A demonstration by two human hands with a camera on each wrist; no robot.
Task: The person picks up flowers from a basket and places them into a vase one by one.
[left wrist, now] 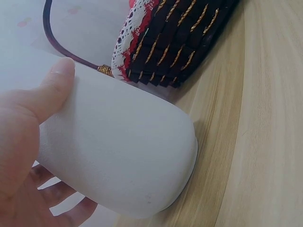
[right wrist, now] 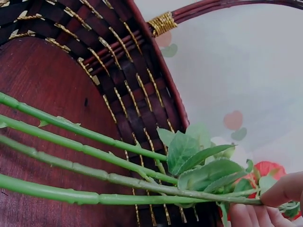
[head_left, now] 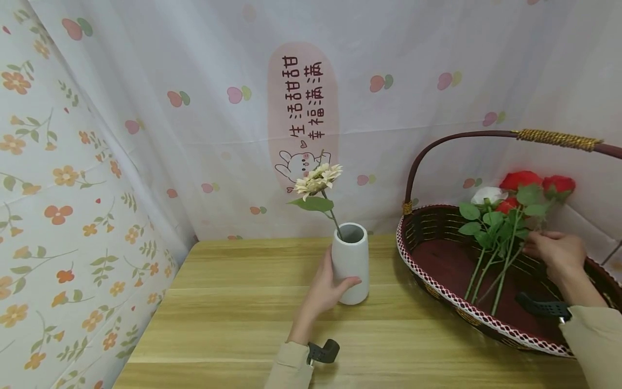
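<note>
My left hand grips a white vase standing on the table, with the thumb across its front. One cream flower with a green leaf leans left out of the vase's mouth. In the left wrist view the vase fills the middle, its base at the tabletop. Over the basket, my right hand pinches a thin brownish-green flower stem between thumb and fingers. Several thicker green stems lie alongside it. Red roses and a white rose top the bunch; the pinched stem's bloom is hidden.
The dark woven basket with white-and-red lace trim stands at the table's right. Its tall handle arches over the flowers. Behind the wooden table hangs a printed curtain; a floral cloth borders the left.
</note>
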